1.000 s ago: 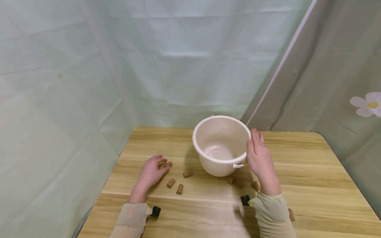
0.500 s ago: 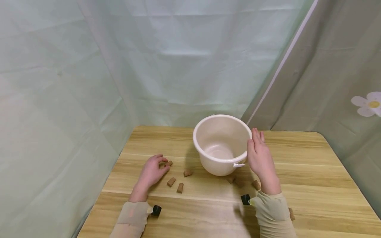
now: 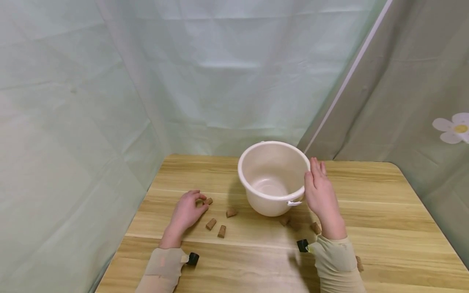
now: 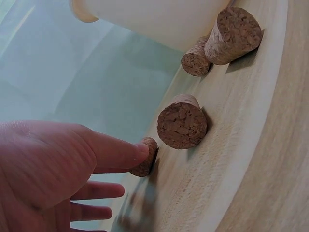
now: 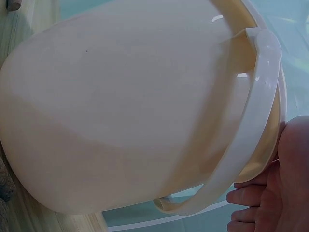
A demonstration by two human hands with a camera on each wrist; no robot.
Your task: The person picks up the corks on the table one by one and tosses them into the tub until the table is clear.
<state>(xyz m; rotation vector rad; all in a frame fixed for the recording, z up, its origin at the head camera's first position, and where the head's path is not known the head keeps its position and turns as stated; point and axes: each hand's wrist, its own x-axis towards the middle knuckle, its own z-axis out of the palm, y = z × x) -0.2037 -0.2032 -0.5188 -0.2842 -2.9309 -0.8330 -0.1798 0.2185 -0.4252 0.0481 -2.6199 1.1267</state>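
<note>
On the wooden table (image 3: 256, 260), my left hand (image 3: 187, 211) pinches a tapered cork stopper (image 3: 208, 201) between thumb and index finger. In the left wrist view, the thumb overlaps this cork (image 4: 147, 162), the index fingertip is hidden behind it, and the other fingers stretch out below. Three more corks, one of them a near cork (image 3: 221, 231), lie just to the right of this hand. My right hand (image 3: 322, 195) rests with straightened fingers against the right side of a cream plastic bucket (image 3: 271, 207). The right wrist view shows the hand at the bucket's rim, beside its white handle (image 5: 260, 87).
Several corks lie on the right too: some in the bucket's shadow, one cork (image 3: 315, 228) by the right wrist, another cork (image 3: 359, 263) beside the right sleeve. Pale curtains (image 3: 227, 81) hang behind and around the table. Small black devices are strapped at both wrists.
</note>
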